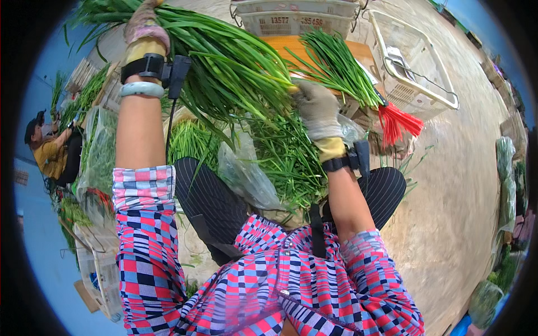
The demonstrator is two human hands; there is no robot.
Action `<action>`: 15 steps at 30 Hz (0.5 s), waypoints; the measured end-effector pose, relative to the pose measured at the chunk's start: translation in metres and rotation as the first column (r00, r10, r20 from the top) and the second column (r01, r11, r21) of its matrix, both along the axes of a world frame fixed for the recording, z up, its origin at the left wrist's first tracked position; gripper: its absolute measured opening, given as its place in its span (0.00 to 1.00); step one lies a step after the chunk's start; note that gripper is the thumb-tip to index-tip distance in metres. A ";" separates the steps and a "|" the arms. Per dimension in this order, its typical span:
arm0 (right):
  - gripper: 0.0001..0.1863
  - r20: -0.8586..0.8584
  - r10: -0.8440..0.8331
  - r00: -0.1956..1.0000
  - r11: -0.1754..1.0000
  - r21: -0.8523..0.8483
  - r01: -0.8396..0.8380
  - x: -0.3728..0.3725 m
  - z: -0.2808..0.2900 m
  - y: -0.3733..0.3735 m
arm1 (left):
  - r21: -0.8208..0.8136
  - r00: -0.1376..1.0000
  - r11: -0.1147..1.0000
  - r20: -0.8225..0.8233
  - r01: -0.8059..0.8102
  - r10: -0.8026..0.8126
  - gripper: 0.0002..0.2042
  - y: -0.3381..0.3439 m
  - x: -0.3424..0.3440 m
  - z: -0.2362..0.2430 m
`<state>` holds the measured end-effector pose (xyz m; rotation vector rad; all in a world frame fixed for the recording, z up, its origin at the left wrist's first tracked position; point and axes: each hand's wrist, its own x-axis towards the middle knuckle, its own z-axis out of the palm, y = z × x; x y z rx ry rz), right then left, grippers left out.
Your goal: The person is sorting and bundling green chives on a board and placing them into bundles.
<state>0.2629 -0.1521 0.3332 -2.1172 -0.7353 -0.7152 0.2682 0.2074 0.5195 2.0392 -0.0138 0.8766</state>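
A large bunch of long, flat green leaves, which look like garlic chives [224, 56], stretches between my two gloved hands. At the upper left, my left hand [144, 25] is closed around one end, with loose leaves sticking out past it. My right hand [316, 109] closes on the narrower end, though its fingertips are partly hidden. Below the bunch, between my knees, lie more loose greens [286, 162] and a clear plastic bag [246, 168]. Beyond my right hand, a smaller bunch of chives [342, 64] rests on a wooden board [280, 47], beside a bundle of red ties [398, 123].
White plastic crates [297, 19] stand at the far side, with another open crate [420, 84] at far right. Shorter greens [193, 143] lie near my left knee. Another person [50, 145] sits at far left. Bagged produce [504, 179] lines the right edge.
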 end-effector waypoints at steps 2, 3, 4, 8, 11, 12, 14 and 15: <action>0.11 -0.056 -0.058 0.997 0.998 -0.014 0.058 -0.006 -0.001 -0.012 | -0.464 0.976 0.859 -0.112 -0.219 0.188 0.18 -0.027 -0.012 0.011; 0.12 -0.057 -0.060 0.997 0.994 -0.091 0.055 -0.012 -0.002 -0.020 | -0.464 0.974 0.857 -0.116 -0.225 0.193 0.18 -0.019 -0.015 0.008; 0.12 -0.055 -0.056 0.997 0.995 -0.089 0.051 -0.018 -0.006 -0.026 | 0.179 0.814 0.874 -0.318 -0.452 0.487 0.18 0.000 -0.018 0.005; 0.16 -0.573 -0.220 0.790 0.858 -0.499 -0.123 -0.033 -0.032 -0.043 | 0.995 0.341 -0.001 0.036 -0.102 0.939 0.18 0.080 -0.017 -0.028; 0.20 -0.665 -0.412 0.623 0.677 -0.681 -0.279 -0.021 -0.099 -0.051 | 0.951 0.349 0.014 0.100 -0.309 0.932 0.22 0.109 -0.002 -0.046; 0.23 -0.677 -0.503 0.538 0.604 -0.720 -0.342 -0.018 -0.116 -0.061 | 0.969 0.360 -0.030 0.119 -0.244 0.925 0.23 0.083 -0.001 -0.043; 0.40 -0.752 -0.376 0.541 0.772 -0.577 -0.266 -0.035 -0.058 -0.051 | 0.548 0.620 0.514 0.012 -0.660 0.784 0.18 0.069 -0.034 -0.027; 0.48 -0.719 -0.369 0.589 0.828 -0.542 -0.142 -0.041 -0.042 -0.042 | 0.044 0.819 0.834 -0.169 -0.550 0.549 0.20 0.034 -0.051 -0.011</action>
